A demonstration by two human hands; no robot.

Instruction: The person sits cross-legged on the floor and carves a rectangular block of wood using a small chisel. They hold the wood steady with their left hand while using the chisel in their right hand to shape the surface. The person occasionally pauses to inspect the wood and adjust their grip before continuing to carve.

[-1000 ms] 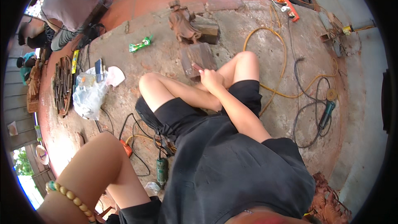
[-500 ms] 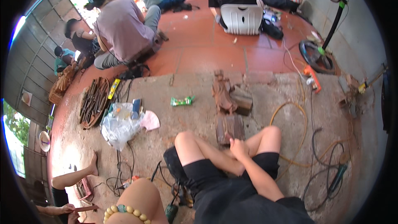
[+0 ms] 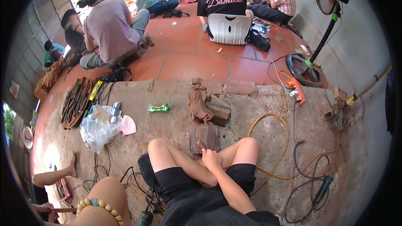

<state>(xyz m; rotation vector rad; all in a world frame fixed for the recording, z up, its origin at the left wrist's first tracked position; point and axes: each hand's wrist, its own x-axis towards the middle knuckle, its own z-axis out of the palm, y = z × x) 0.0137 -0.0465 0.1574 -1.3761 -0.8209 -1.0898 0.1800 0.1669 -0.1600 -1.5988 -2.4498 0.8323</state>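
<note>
Concrete floor (image 3: pixel 167 129); wood block (image 3: pixel 204 137) touching right hand (image 3: pixel 211 157) fingertip.

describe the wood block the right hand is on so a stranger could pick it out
Start at the grey concrete strip below the red tiles. Just beyond the person's crossed legs lies a flat reddish-brown wooden block, the right hand touching its near edge. Unlike the upright carved figure behind it, it lies flat and plain.

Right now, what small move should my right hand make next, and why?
Probably take a fuller grip on the near edge of the wooden block: the right hand only touches it with a fingertip, and it lies flat on the concrete between the knees.
</note>
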